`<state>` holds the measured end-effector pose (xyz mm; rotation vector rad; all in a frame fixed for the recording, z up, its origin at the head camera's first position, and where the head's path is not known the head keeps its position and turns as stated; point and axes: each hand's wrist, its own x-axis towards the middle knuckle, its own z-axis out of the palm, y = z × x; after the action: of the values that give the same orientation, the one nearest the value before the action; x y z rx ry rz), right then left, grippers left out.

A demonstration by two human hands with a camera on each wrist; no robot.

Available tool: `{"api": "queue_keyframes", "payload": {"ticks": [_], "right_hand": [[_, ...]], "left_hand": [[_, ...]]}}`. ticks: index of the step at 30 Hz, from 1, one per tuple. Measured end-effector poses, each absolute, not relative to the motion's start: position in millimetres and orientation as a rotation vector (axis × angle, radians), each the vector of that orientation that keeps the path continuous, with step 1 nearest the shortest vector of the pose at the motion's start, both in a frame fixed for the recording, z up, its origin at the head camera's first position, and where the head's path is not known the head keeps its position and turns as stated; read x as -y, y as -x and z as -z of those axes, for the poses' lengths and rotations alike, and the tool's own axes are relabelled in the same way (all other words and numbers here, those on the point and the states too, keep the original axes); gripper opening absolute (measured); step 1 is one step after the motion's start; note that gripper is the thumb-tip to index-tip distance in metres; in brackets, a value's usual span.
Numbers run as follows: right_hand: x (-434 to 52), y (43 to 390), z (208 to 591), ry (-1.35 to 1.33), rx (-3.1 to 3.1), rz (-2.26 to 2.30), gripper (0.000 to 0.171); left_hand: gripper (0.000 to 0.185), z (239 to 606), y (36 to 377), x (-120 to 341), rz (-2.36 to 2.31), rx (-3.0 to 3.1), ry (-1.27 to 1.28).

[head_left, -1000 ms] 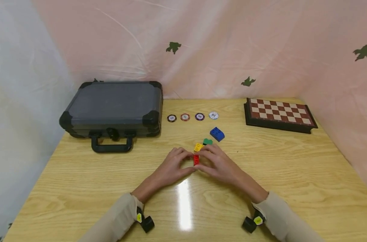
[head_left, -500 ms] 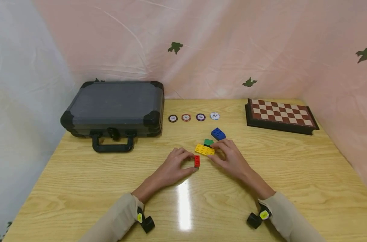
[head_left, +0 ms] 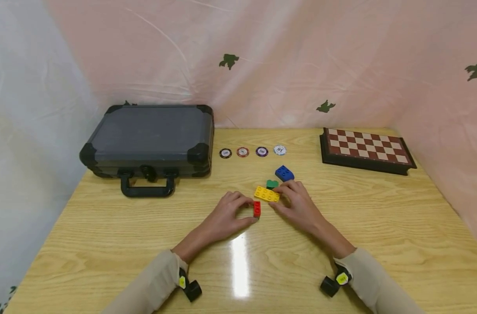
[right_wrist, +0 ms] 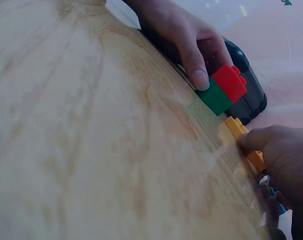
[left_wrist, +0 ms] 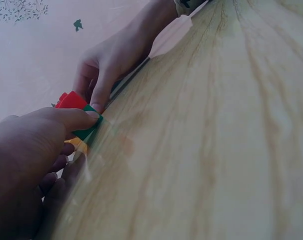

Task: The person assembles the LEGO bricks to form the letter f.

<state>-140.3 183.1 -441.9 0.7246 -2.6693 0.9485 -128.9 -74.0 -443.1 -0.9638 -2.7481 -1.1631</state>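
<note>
The left hand [head_left: 226,213] pinches a small red brick [head_left: 256,209] that sits on a green brick [right_wrist: 214,97], the pair standing on the bench [head_left: 104,244] just below the middle of the head view. The right hand [head_left: 297,205] pinches one end of a long yellow brick [head_left: 266,194], which lies flat just above and to the right of the red one; whether the two touch cannot be told. The stacked pair is held only at thumb [right_wrist: 195,65] and fingertip, so it looks likely to tip or twist out of the grip if the yellow brick is pushed against it from the side. The yellow brick, gripped at one end, could swing and knock the loose green brick [head_left: 271,183] and blue brick [head_left: 284,173] lying just above it in the frame
</note>
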Motion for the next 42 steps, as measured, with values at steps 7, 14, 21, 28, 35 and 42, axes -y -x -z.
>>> {"api": "queue_keyframes", "payload": {"ticks": [7, 14, 21, 28, 35, 42], "right_hand": [[-184, 139, 443, -0.73, 2.652, -0.99, 0.033], [-186, 135, 435, -0.713, 2.651, -1.086, 0.033], [-184, 128, 423, -0.802, 2.605, -1.092, 0.033], [-180, 120, 418, -0.917, 2.564, -1.088, 0.036], [-179, 118, 418, -1.006, 2.535, -1.088, 0.034], [-180, 119, 420, -1.055, 2.519, -1.062, 0.035]], "left_hand": [[0.036, 444, 130, 74, 1.171, 2.742, 0.969], [0.036, 444, 130, 74, 1.168, 2.768, 0.956], [0.039, 443, 129, 74, 1.161, 2.763, 0.959], [0.044, 444, 130, 74, 1.147, 2.78, 0.967], [0.046, 443, 129, 75, 1.147, 2.781, 0.965], [0.041, 444, 129, 74, 1.147, 2.762, 0.967]]}}
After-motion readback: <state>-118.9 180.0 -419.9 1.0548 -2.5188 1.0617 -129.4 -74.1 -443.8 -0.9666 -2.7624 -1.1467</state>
